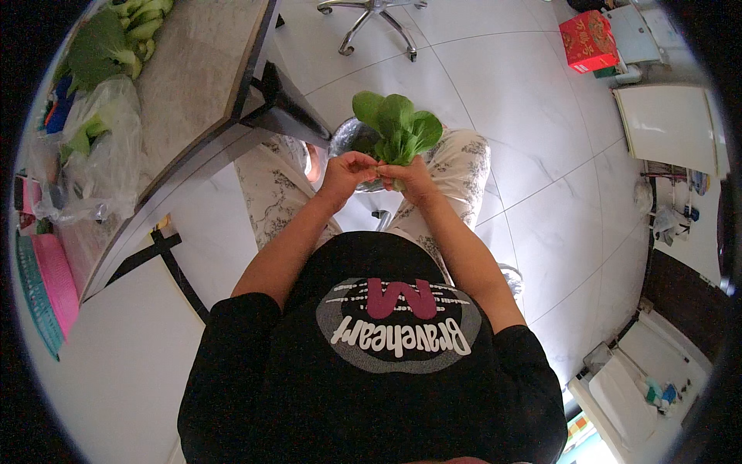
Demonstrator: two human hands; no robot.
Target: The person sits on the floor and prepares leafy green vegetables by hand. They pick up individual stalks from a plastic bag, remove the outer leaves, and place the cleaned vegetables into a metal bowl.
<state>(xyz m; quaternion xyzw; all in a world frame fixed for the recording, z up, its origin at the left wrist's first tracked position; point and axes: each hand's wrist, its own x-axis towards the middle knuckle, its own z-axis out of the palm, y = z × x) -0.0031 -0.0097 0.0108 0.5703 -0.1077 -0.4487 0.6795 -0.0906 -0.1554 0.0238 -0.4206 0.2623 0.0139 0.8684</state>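
A leafy green vegetable (400, 124), its broad leaves pointing away from me, is held at its base in my right hand (410, 178). My left hand (351, 174) meets the right at the stem end, thumb and finger pinched together; whether something small is between them cannot be told. Below and behind the leaves, between my knees, is a shiny metal bowl (346, 137), partly hidden by my hands and the vegetable.
On the table (185, 64) at the left lie more leafy greens (101, 49) and a clear plastic bag (110, 168). Pink (56, 278) and teal baskets (36, 298) are at its near end. A wheeled chair base (377, 11) stands ahead; a red box (588, 42) is at the far right.
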